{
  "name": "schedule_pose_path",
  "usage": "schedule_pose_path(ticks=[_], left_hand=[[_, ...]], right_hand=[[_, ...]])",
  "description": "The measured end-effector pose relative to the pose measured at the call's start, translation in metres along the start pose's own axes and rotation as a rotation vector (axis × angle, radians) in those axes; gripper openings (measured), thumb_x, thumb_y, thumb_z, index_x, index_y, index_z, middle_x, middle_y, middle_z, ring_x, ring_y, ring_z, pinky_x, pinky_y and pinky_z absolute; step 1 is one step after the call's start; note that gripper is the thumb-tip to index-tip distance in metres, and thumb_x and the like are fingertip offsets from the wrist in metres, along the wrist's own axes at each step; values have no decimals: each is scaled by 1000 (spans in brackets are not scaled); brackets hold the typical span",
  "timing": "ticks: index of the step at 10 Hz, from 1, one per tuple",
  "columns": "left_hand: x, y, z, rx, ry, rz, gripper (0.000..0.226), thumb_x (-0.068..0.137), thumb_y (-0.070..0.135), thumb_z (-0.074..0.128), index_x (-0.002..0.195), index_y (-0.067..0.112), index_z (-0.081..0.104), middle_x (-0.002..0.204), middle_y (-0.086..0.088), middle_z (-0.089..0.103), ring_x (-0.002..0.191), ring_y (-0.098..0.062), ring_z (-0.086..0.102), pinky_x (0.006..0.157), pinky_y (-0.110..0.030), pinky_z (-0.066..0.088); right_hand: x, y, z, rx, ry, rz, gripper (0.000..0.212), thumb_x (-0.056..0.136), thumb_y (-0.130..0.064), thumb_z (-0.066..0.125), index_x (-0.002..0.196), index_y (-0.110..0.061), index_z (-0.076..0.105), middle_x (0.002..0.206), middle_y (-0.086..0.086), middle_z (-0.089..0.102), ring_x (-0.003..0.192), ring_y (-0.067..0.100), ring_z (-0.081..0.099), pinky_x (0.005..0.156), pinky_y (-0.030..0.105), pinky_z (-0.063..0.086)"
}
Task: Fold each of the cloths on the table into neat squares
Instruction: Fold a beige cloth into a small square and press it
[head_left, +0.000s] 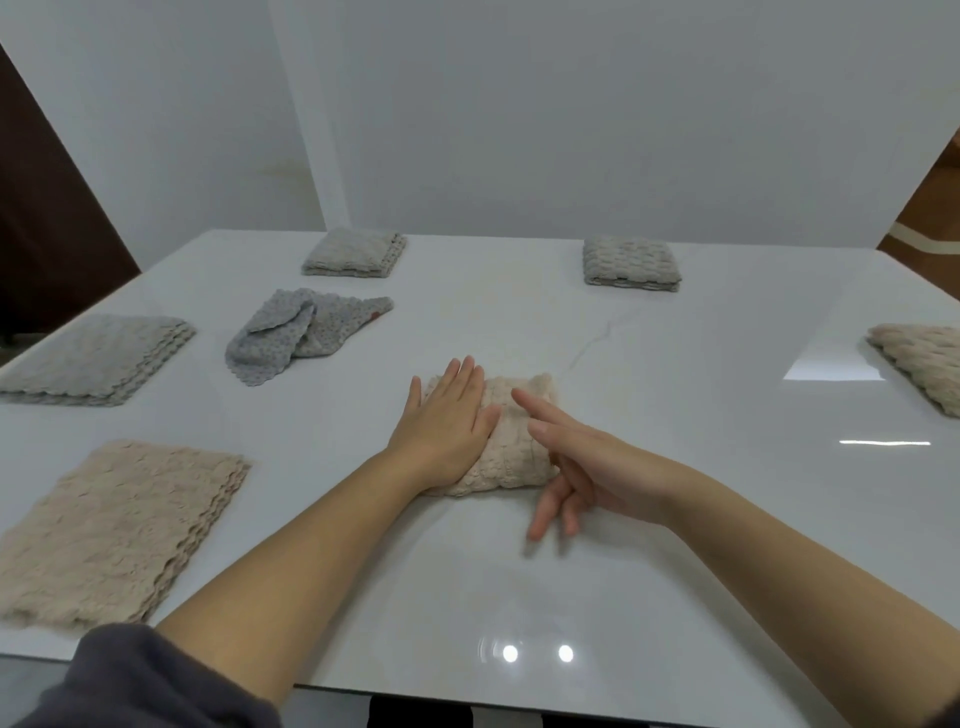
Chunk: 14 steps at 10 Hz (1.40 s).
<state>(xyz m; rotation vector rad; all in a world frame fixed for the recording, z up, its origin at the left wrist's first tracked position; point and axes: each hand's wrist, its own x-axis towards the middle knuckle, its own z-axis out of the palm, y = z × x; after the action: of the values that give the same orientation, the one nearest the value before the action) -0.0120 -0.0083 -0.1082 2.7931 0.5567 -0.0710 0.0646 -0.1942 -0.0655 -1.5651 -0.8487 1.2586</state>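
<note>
A folded beige cloth (511, 441) lies in the middle of the white table (675, 415). My left hand (447, 415) presses flat on its left half, fingers straight. Just right of it my right hand (571, 462) hovers with fingers spread and relaxed, holding nothing, slightly blurred. A crumpled grey dotted cloth (301, 332) lies unfolded at the left centre. A stack of flat grey cloths (93, 358) sits at the far left, and a stack of flat beige cloths (119, 525) at the near left.
Two folded grey cloths rest at the back: one (356, 252) left of centre, another (631, 262) to the right. A beige folded cloth (919, 358) lies at the right edge. White walls stand behind the table.
</note>
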Motion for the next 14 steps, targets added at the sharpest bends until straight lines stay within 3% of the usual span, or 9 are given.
schedule_pose_path(ticks=[2, 4, 5, 6, 7, 8, 9, 10, 14], left_hand=[[0, 0, 1, 11, -2, -1, 63, 103, 48, 10, 155, 17, -6, 162, 5, -15, 146, -6, -19, 120, -45, -12], [9, -4, -12, -25, -161, 0, 60, 104, 44, 10, 155, 18, -8, 161, 5, -19, 146, -8, -20, 119, -46, -13], [16, -4, -25, -42, -273, 0, 57, 105, 39, 9, 155, 16, -10, 160, 5, -21, 146, -9, -19, 119, -48, -13], [15, -6, -22, -18, -256, 14, 58, 105, 40, 11, 154, 18, -11, 160, 6, -23, 145, -7, -22, 118, -48, -16], [13, -8, -17, -16, -232, 24, 59, 104, 41, 12, 154, 20, -12, 159, 7, -24, 145, -6, -23, 117, -48, -17], [12, -8, -16, -2, -220, 26, 60, 104, 42, 12, 154, 20, -13, 159, 6, -24, 145, -6, -23, 117, -48, -18], [12, -7, -14, 2, -214, 23, 61, 104, 43, 12, 154, 20, -13, 159, 6, -24, 145, -7, -24, 117, -49, -17], [12, -7, -13, 21, -205, 24, 61, 104, 43, 13, 154, 19, -13, 160, 6, -24, 145, -7, -23, 117, -49, -17], [9, -6, -11, 41, -172, 32, 61, 104, 43, 12, 154, 19, -13, 160, 5, -23, 145, -7, -23, 117, -48, -17]], right_hand=[[0, 3, -8, -248, 82, -9, 59, 99, -50, 40, 150, -50, 10, 64, 8, 66, 54, 23, 59, 57, 29, 48], [7, 7, -7, -105, -69, -34, 65, 97, -47, 49, 148, -55, 10, 142, 14, 49, 82, 39, 72, 61, 32, 57], [12, 10, -6, -70, -104, -34, 67, 96, -44, 47, 149, -54, 8, 107, 1, 71, 72, 34, 71, 55, 29, 54], [14, 9, -7, -37, -80, -52, 69, 92, -44, 47, 149, -52, 10, 72, -19, 70, 61, 25, 67, 51, 26, 51], [17, 9, -6, -14, -102, -55, 69, 90, -44, 48, 147, -56, 11, 84, -16, 71, 70, 31, 70, 55, 29, 54], [16, 9, -6, -75, -65, -57, 67, 89, -46, 47, 148, -52, 16, 76, -19, 71, 59, 23, 64, 52, 28, 48], [14, 8, -6, -51, -83, -59, 67, 92, -48, 50, 147, -55, 14, 117, 1, 65, 73, 33, 71, 59, 31, 55], [12, 9, -8, -117, -40, -65, 62, 95, -45, 47, 149, -49, 17, 72, -19, 70, 59, 23, 64, 56, 30, 51], [9, 10, -8, -145, 11, -68, 49, 96, -43, 50, 142, -45, 33, 75, -10, 60, 56, 20, 58, 57, 30, 47]])
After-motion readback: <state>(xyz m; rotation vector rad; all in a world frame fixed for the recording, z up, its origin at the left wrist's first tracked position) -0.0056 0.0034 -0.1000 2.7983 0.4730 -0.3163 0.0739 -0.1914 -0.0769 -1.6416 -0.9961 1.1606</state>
